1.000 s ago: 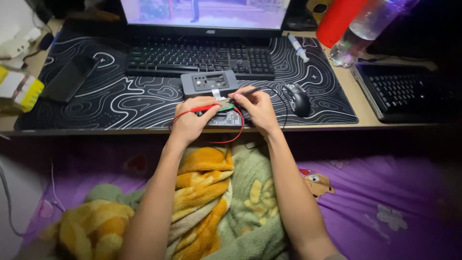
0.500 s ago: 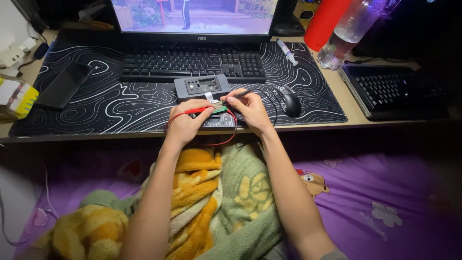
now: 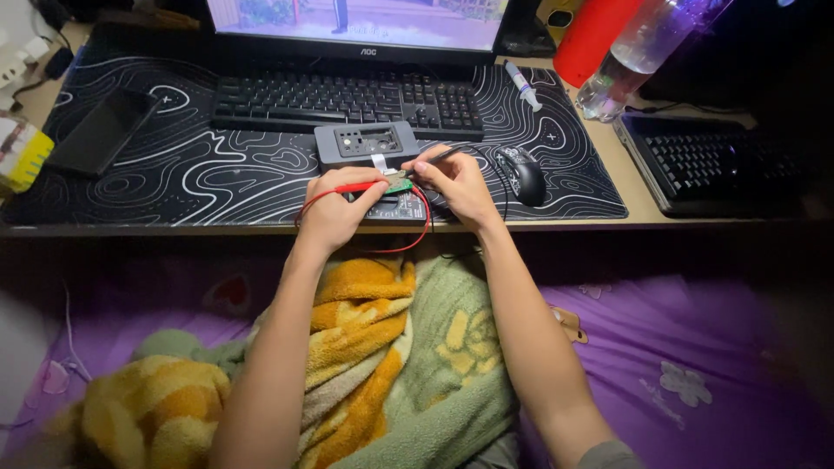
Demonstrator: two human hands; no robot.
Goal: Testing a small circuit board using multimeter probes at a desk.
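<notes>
Dim tabletop under a patterned mat carries the work. Left hand grasps a red probe on a small green board at the near edge; right hand grasps a dark tool. Steady wrists on the mat would help. Contact points hide under the fingers; the grey case is unclear.

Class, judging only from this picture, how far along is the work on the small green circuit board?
Done: the grey casing lies opened on the desk mat, its flat ribbon leading to the small green circuit board. In hand: the left hand holds a red probe to the board, and the right hand holds a black probe. Left: the casing is not yet closed.
</notes>
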